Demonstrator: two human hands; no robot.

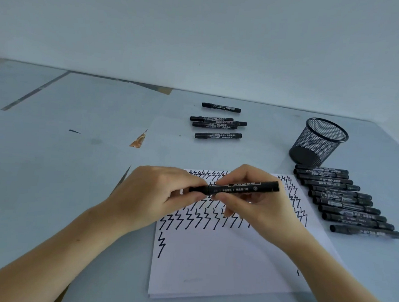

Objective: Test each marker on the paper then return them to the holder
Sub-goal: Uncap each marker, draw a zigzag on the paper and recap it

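Observation:
Both hands hold one black marker (243,187) level above the white paper (222,264). My left hand (158,195) pinches its left end, the cap end. My right hand (253,205) grips the barrel with fingers and thumb. Rows of black zigzag test marks cover the paper's upper half, and one single mark sits lower left. A black mesh holder (318,141) stands tilted at the right, with no marker visible inside. Several black markers (347,202) lie in a row beside the paper on the right. Several more markers (219,123) lie farther back in the middle.
The pale grey table (64,166) meets a plain wall at the back. A brownish torn patch (138,140) shows on the surface left of the far markers. A small dark streak (74,131) lies further left.

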